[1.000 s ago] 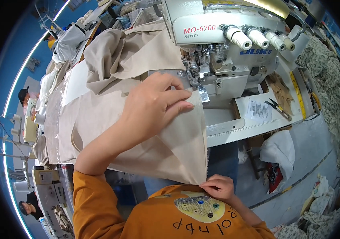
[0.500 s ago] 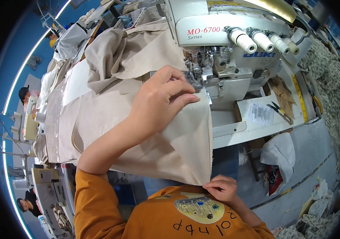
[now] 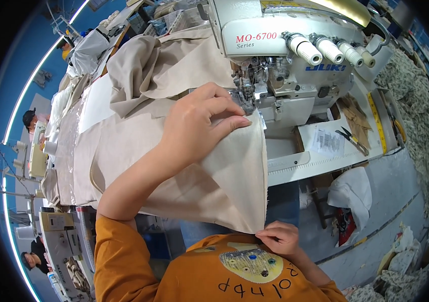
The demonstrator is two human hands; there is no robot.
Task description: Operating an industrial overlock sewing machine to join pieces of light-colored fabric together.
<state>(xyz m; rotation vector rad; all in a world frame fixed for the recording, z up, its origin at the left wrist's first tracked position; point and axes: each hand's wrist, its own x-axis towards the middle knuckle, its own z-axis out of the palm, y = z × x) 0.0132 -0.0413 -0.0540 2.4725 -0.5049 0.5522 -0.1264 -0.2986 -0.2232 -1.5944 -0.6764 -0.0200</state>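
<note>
Beige fabric (image 3: 229,173) spreads over the machine table and hangs down toward my lap, its raw edge running along the right side. My left hand (image 3: 197,123) pinches the fabric close to the presser foot (image 3: 247,103) of a white overlock sewing machine (image 3: 300,45). At the fabric's lower right corner, my right hand (image 3: 279,237) grips the edge between thumb and fingers. The stretch of edge between both hands looks taut. More of the beige cloth (image 3: 144,75) lies bunched behind my left hand.
Right of the machine, thread snips (image 3: 353,142), a paper label (image 3: 328,142) and a yellow measuring tape (image 3: 377,121) lie on the table. Patterned fabric (image 3: 410,95) is heaped at far right. A white bag (image 3: 353,194) hangs below. Two people (image 3: 33,259) sit at left.
Almost nothing differs. The fingers of my left hand have settled slightly flatter on the fabric; my right hand keeps its place at the corner.
</note>
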